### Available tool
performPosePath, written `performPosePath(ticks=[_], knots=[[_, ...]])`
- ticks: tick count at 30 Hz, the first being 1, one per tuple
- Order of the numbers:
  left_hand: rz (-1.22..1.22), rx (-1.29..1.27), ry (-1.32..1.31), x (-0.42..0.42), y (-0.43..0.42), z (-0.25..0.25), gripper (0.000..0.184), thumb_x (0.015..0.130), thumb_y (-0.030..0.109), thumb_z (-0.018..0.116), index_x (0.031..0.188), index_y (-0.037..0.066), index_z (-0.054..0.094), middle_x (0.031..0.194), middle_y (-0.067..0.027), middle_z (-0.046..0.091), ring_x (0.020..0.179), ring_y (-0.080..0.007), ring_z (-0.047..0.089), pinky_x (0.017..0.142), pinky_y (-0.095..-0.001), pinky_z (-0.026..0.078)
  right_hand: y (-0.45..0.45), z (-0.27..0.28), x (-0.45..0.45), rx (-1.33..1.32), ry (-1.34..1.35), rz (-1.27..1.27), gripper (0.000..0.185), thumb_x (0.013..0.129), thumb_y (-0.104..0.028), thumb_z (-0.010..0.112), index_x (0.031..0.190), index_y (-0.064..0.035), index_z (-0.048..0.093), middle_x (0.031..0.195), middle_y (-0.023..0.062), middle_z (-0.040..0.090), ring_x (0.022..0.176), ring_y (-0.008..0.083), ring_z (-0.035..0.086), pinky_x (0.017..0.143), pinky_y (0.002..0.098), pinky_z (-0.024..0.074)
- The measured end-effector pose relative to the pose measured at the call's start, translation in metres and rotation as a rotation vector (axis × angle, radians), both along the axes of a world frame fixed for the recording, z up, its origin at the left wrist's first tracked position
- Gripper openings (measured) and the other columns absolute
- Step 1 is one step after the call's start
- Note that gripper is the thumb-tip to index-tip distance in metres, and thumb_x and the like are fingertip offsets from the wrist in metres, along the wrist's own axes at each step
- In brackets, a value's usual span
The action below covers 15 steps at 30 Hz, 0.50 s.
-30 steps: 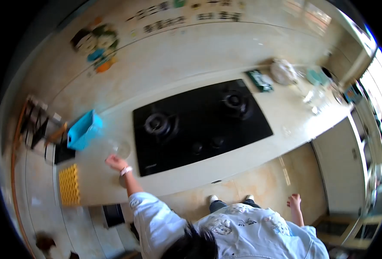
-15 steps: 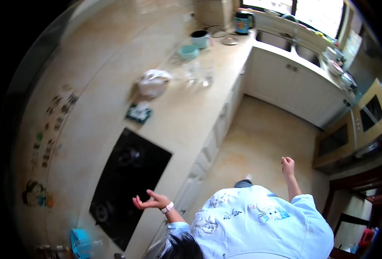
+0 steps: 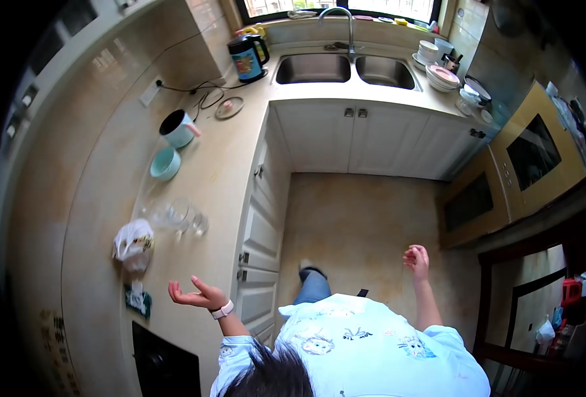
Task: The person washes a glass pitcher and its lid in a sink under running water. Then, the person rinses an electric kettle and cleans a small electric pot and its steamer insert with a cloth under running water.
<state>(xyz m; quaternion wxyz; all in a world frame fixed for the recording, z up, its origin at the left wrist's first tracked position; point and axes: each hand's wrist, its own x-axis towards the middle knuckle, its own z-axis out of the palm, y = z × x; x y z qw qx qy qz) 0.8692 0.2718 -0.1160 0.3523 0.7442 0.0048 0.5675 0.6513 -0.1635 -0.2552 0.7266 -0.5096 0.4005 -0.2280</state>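
Observation:
My left hand [image 3: 198, 294] is held out over the left counter, palm up, fingers spread and holding nothing. A pale watch band [image 3: 222, 309] is on that wrist. Nearest to the hand are a dark green packet [image 3: 138, 299] and a white plastic bag [image 3: 134, 242], neither touched. Farther along stand clear glasses [image 3: 180, 212], a mint-green bowl [image 3: 165, 164] and a small pot [image 3: 178, 129] with a pink handle. Over the floor on the other side hangs my right hand [image 3: 417, 260], its fingers loosely bent and slightly apart, with nothing visible in it.
A black cooktop [image 3: 164, 362] is set into the counter at lower left. At the back are an electric kettle [image 3: 247, 56], a glass lid [image 3: 229, 108] and a double sink [image 3: 313, 69]. Stacked bowls [image 3: 442, 77] sit right of it. A wooden cabinet [image 3: 518, 172] stands at right.
The view has swung left to right and forward, so the sink now faces me and the cooktop lies lower. My left hand has passed from above the cooktop to beside the packet. My right fingers have loosened.

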Motion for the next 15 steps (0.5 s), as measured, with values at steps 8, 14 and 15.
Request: performPosePath(ticks=[8, 14, 15], knots=[[-0.633, -0.364, 0.443, 0.256, -0.103, -0.034, 0.025, 0.086, 0.023, 0.046, 0.082, 0.000, 0.052, 0.075, -0.0052, 0.054, 0.072, -0.0136, 0.049, 0.069, -0.0263, 0.039, -0.107, 0.021, 0.185, -0.115, 0.071, -0.056, 0.015, 0.086, -0.024, 0.045, 0.092, -0.0101, 0.049, 0.081, 0.0032, 0.054, 0.064, 0.0107, 0.055, 0.054, 0.0232, 0.0458], [-1.080, -0.651, 0.604, 0.502, -0.253, -0.037, 0.033, 0.083, 0.029, 0.050, 0.100, 0.002, 0.056, 0.095, -0.0064, 0.059, 0.091, -0.0159, 0.054, 0.081, -0.0254, 0.038, -0.172, 0.011, 0.218, -0.017, 0.220, -0.383, 0.016, 0.085, -0.025, 0.045, 0.089, -0.0100, 0.050, 0.076, 0.0040, 0.053, 0.058, 0.0129, 0.053, 0.048, 0.0240, 0.0445], [-1.155, -0.733, 0.658, 0.539, -0.279, -0.030, 0.037, 0.082, 0.031, 0.051, 0.104, 0.002, 0.053, 0.100, -0.0071, 0.057, 0.094, -0.0167, 0.052, 0.084, -0.0264, 0.036, -0.176, 0.007, 0.220, 0.002, 0.231, -0.422, 0.017, 0.084, -0.025, 0.045, 0.088, -0.0099, 0.050, 0.075, 0.0041, 0.053, 0.057, 0.0133, 0.053, 0.047, 0.0243, 0.0444]])
